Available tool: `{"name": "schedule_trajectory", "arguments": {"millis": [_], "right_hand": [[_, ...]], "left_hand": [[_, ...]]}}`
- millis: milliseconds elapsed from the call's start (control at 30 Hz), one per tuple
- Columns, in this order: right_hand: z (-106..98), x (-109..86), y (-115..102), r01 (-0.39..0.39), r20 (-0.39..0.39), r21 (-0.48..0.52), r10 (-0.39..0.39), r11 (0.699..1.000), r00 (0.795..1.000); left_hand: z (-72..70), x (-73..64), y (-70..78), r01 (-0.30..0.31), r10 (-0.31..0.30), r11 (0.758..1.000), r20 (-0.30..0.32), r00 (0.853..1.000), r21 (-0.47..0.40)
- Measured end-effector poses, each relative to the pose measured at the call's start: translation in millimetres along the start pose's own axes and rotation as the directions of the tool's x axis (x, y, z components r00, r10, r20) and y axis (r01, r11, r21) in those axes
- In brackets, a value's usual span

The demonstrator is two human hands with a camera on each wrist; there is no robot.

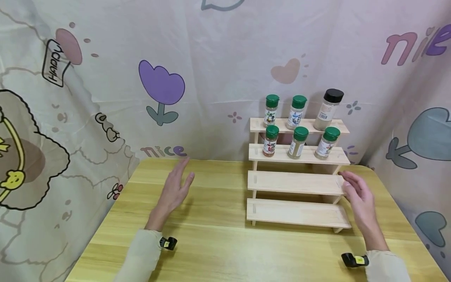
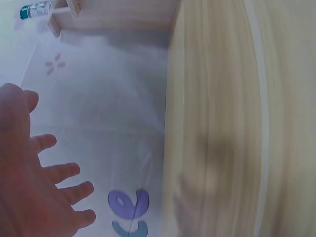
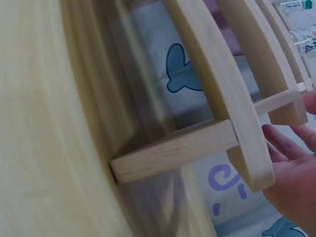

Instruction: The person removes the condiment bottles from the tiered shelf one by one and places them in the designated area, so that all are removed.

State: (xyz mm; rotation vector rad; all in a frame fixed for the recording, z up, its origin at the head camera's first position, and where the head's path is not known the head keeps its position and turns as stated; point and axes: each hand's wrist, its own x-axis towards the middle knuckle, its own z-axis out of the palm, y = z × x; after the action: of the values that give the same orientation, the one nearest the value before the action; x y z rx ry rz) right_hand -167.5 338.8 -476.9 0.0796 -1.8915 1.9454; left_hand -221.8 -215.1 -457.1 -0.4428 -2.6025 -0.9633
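A pale wooden tiered rack [image 1: 296,182] stands on the right of the table. My right hand [image 1: 361,199] is at the right end of its second shelf from the bottom, the fingers slightly bent. In the right wrist view the fingers [image 3: 284,143] lie close beside that shelf's end. The two upper shelves carry several green-capped spice jars [image 1: 300,137] and a taller black-capped jar [image 1: 329,109]; the two lower shelves are bare. Over the left part of the table, my left hand [image 1: 173,190] is held with fingers spread, holding nothing.
The wood-grain table [image 1: 211,246] extends in front of the rack and to its left. A printed cloth [image 1: 218,78] hangs close behind the table and rack, and along both sides. Small black devices [image 1: 354,260] are strapped on both wrists.
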Motion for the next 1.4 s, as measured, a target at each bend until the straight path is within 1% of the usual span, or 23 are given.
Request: {"name": "schedule_trajectory", "arguments": {"millis": [200,333,467,567,633,700,800,1000,1133,1300,1400], "right_hand": [[5,-0.3,5,-0.045,0.009,-0.057,0.045,0.997,0.999],[4,-1.8,8,-0.070,0.006,-0.068,0.070,0.995,0.998],[2,-3.5,11,-0.104,-0.003,-0.076,0.104,0.992,0.995],[1,-4.2,14,-0.122,-0.010,-0.062,0.122,0.991,0.993],[1,-4.3,15,-0.125,-0.016,-0.033,0.125,0.992,0.992],[2,-4.4,17,-0.124,-0.014,0.005,0.124,0.992,0.992],[3,-4.4,18,-0.123,-0.014,0.035,0.124,0.992,0.992],[5,-5.2,19,-0.119,-0.021,0.039,0.120,0.992,0.993],[5,-5.3,19,-0.115,-0.025,0.066,0.116,0.991,0.993],[4,-6.1,19,-0.123,-0.020,0.065,0.124,0.990,0.992],[3,-5.2,19,-0.123,-0.011,0.071,0.124,0.990,0.992]], "left_hand": [[14.7,-0.1,15.3,-0.025,0.025,0.997,0.003,1.000,-0.079],[23.1,0.2,26.1,-0.040,0.041,0.988,0.002,0.999,-0.151],[30.7,0.7,33.9,-0.057,0.060,0.981,0.015,0.998,-0.186],[35.5,1.5,38.6,-0.068,0.073,0.977,0.020,0.997,-0.201],[37.9,3.4,42.8,-0.078,0.084,0.973,0.021,0.996,-0.216],[39.4,6.4,48.8,-0.088,0.096,0.968,0.023,0.995,-0.237],[40.8,12.8,60.3,-0.097,0.109,0.959,0.028,0.994,-0.266],[41.2,28.7,85.3,-0.123,0.137,0.937,0.019,0.990,-0.328],[41.0,36.4,99.0,-0.126,0.139,0.921,0.008,0.990,-0.369],[43.1,45.9,114.8,-0.123,0.134,0.895,-0.003,0.991,-0.429],[44.6,53.0,125.1,-0.140,0.150,0.871,-0.015,0.989,-0.471]]}}
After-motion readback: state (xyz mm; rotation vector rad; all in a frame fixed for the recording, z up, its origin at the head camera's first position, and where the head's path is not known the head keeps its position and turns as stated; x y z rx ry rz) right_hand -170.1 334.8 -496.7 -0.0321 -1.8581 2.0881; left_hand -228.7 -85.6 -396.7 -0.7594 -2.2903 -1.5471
